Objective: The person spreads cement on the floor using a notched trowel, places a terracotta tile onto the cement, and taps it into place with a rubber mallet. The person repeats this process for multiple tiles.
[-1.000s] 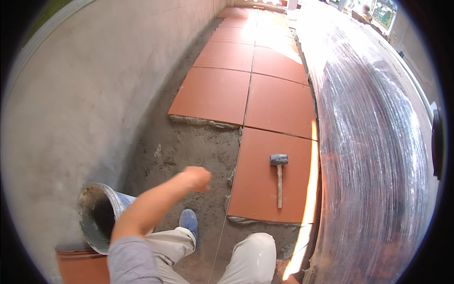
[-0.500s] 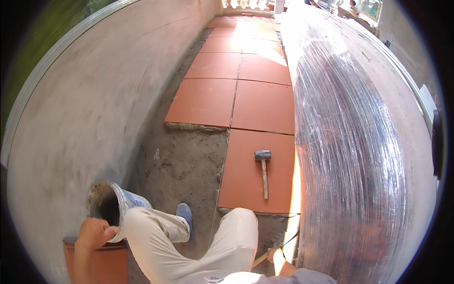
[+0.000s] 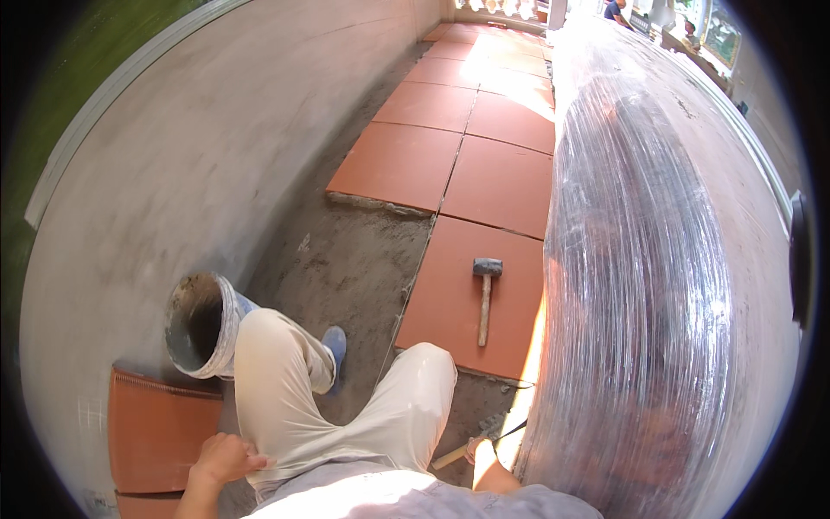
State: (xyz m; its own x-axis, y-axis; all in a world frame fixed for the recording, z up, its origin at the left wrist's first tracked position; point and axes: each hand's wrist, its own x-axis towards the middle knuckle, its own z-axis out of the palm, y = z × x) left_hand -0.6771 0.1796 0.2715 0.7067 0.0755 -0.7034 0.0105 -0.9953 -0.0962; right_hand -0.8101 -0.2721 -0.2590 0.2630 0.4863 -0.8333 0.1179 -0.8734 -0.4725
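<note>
My left hand (image 3: 226, 458), its fingers curled in and nothing seen in them, is beside my left thigh, next to stacked terracotta tiles (image 3: 160, 428). Low on the right, my right hand (image 3: 478, 451) is closed around a tool with a pale wooden handle (image 3: 450, 457); its working end is hard to make out near grey mortar. Ahead of my right knee, a rubber mallet (image 3: 487, 268) with a dark head and wooden handle lies on the nearest laid terracotta tile (image 3: 432, 294). A mortar-smeared bucket (image 3: 232, 329) is tipped toward me beside my left knee.
Bare grey mortar bed (image 3: 346, 251) lies left of the nearest tile. Laid tiles (image 3: 424, 104) run on to a balustrade (image 3: 497, 9). A plastered wall (image 3: 156, 156) bounds the left; wrapped plastic film (image 3: 640, 259) covers the right side. A person (image 3: 616, 12) is at far right.
My left hand has moved from in front of the bucket to beside my thigh. My right hand still grips the tool. The view has shifted, showing more of the stacked tiles.
</note>
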